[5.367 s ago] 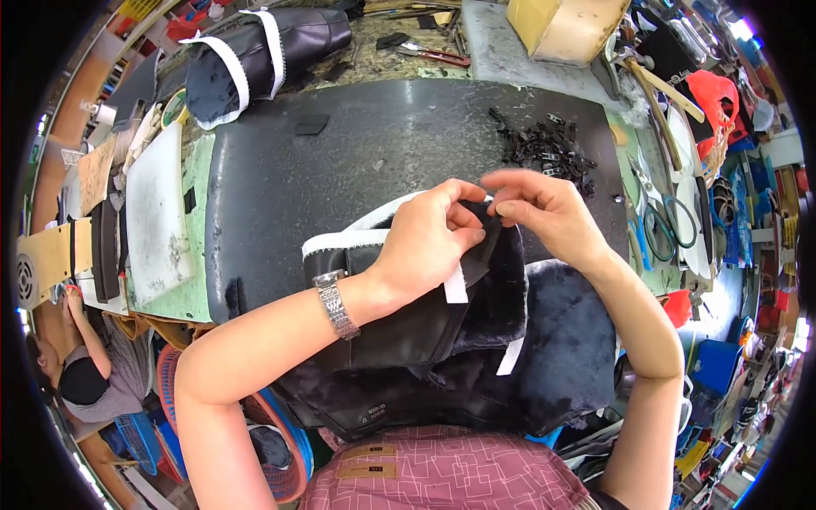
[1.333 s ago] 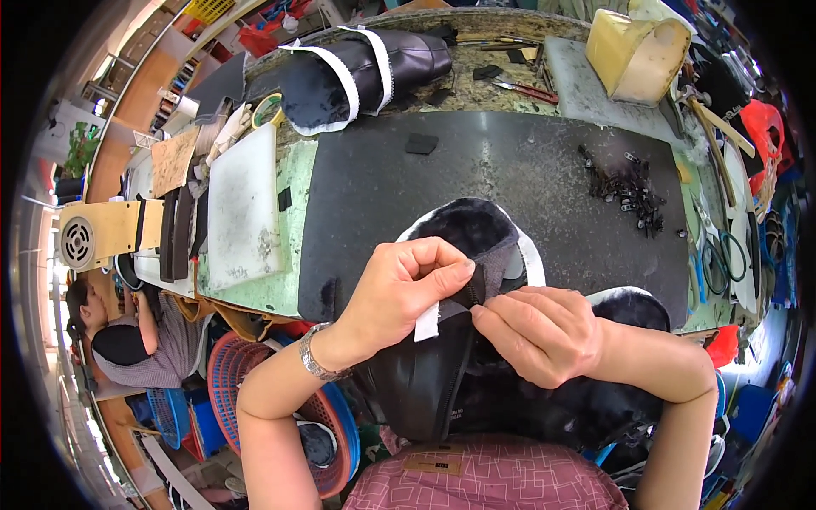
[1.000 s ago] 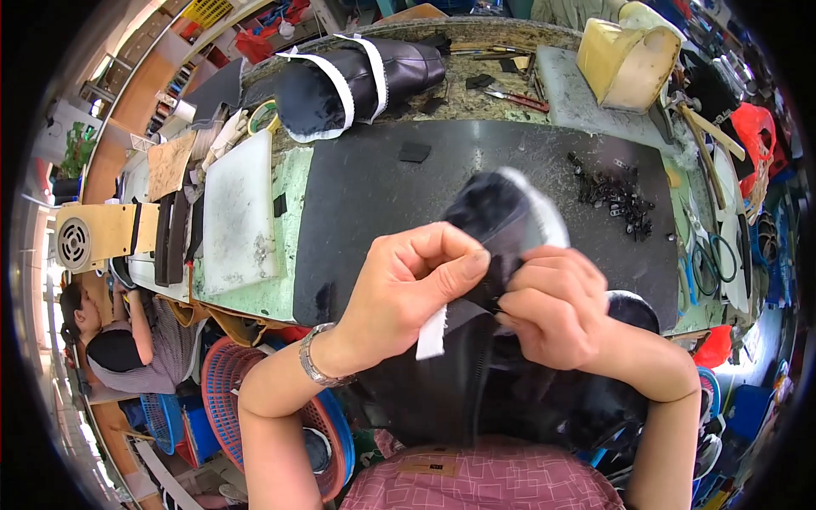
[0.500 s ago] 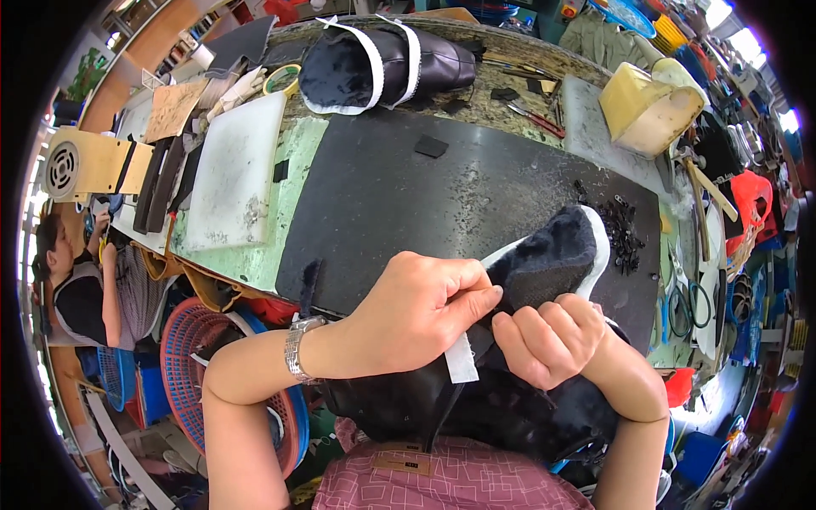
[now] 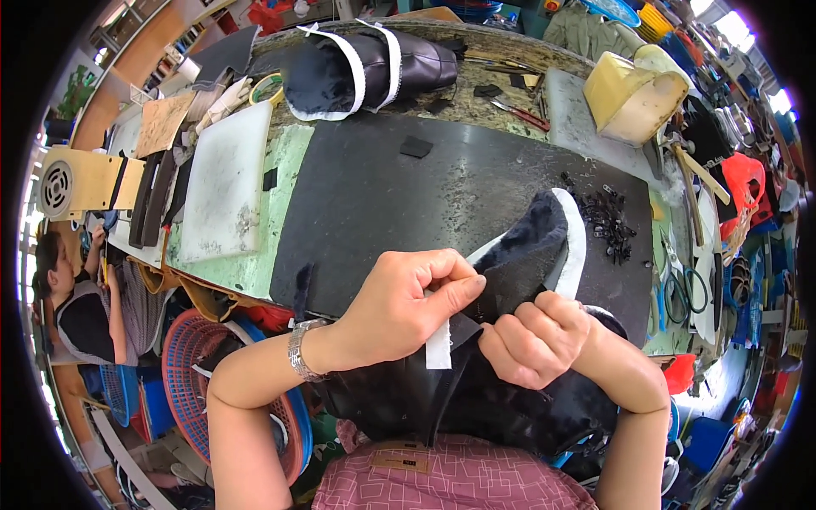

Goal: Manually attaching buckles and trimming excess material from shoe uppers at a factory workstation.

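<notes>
Both my hands are on a black fur-lined boot upper edged with white tape, over the near side of the dark mat. My left hand pinches its edge between thumb and forefinger. Below those fingers hangs a loose end of the white tape. My right hand is closed in a fist around the upper's near edge, with the fingertips curled out of sight. More black leather lies below my hands, against my patterned apron.
The black mat carries a small dark scrap and a pile of black zipper sliders. Behind it lie black boot uppers. Scissors are at right, a white board at left. A co-worker sits far left.
The fur-lined end has tipped up and turned, showing less fur and more of its dark lower face. Both hands keep their hold, and the whole view has shifted slightly.
</notes>
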{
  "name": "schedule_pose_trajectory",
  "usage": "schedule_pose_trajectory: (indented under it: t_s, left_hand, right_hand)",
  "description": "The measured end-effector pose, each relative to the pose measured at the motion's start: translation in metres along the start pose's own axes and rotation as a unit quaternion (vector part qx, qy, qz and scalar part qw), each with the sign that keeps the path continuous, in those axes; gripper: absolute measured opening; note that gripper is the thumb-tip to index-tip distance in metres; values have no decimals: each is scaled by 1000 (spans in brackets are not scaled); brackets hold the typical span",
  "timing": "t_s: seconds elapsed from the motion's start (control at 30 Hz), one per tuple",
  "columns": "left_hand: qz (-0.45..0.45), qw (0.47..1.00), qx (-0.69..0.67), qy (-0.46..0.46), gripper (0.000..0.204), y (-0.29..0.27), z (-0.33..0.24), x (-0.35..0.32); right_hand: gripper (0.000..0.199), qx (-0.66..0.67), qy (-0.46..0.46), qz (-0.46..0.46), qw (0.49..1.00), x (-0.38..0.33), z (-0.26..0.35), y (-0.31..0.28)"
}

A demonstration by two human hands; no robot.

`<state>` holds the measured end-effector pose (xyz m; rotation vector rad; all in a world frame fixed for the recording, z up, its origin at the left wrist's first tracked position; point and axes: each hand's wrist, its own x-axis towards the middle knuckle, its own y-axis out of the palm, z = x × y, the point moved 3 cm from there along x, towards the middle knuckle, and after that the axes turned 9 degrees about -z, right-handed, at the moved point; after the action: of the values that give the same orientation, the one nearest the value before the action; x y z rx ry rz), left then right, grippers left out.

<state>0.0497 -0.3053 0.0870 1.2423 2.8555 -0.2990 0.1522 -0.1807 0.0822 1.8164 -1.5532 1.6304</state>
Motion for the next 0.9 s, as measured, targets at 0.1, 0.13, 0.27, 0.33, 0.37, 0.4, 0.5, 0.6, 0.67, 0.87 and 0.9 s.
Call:
schedule_pose_trajectory:
  t_s: [0.1,0.13,0.27,0.33,0.37,0.4,0.5,0.6,0.67,0.87,0.9]
  left_hand:
    - [-11,999,-32,2,17,1,6,3]
    - [-10,999,-31,2,17,1,4,3]
    - [52,998,-41,-9,18,-1,3,11]
    - [37,999,23,27,17,-9,-4,18]
    - [-24,991,75,110,17,-17,-13,25]
    - [-82,969,126,194,18,-24,-24,32]
    - [-288,934,66,202,22,-63,-29,54]
    - [-348,924,-3,160,23,-61,15,43]
    - [-284,948,-79,120,20,-42,54,10]
    - [-175,937,-292,80,27,11,79,-66]
    - [-178,941,-277,79,30,12,83,-67]
  right_hand:
    - [26,-9,7,-7,1000,-1,-1,2]
    - [26,-10,2,-5,1000,-1,-1,2]
    - [24,11,-12,8,1000,6,-7,3]
    - [25,-9,29,24,999,23,-16,1]
    - [25,28,83,53,995,35,-21,-4]
    - [26,62,138,83,985,47,-22,-12]
    - [24,98,161,92,978,50,-24,-26]
    - [21,18,264,117,957,19,-52,-20]
    - [27,40,395,103,912,-7,-60,-11]
    - [57,314,677,35,665,-21,-56,6]
    - [61,331,673,40,660,-18,-57,7]
